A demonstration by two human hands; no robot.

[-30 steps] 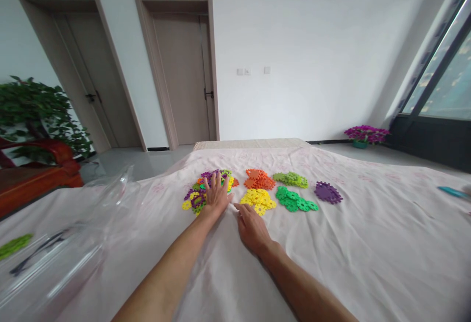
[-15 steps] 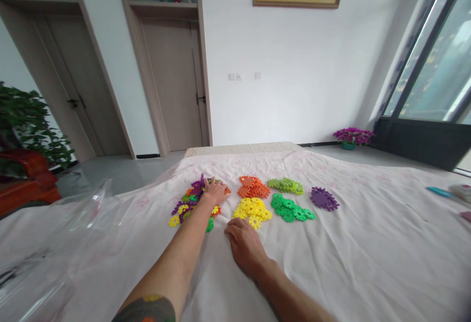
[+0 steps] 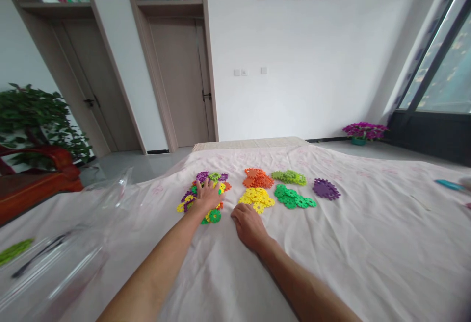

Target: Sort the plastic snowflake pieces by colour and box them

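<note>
My left hand (image 3: 209, 196) lies with spread fingers on a mixed pile of snowflake discs (image 3: 189, 197), toothed plastic pieces in purple, yellow, green and orange. A green disc (image 3: 215, 215) shows at the pile's near edge, by the wrist. My right hand (image 3: 248, 221) rests on the cloth just in front of a heap of yellow discs (image 3: 255, 197). Its fingers are curled under, hiding whatever might be in them. Behind the yellow heap are orange discs (image 3: 257, 179). Farther right lie light green discs (image 3: 289, 177), green discs (image 3: 292, 197) and purple discs (image 3: 326, 189).
A pale patterned cloth (image 3: 349, 243) covers the broad surface. Clear plastic packaging (image 3: 73, 253) lies at the left, with light green pieces (image 3: 16, 251) beside it. A blue object (image 3: 449, 184) sits at the right edge. Doors, a red wooden chair (image 3: 55, 170) and plants stand beyond.
My left hand has shifted left and nearer over the mixed pile, uncovering purple and light green discs at its far end. My right hand stays by the yellow heap. The view has swung slightly.
</note>
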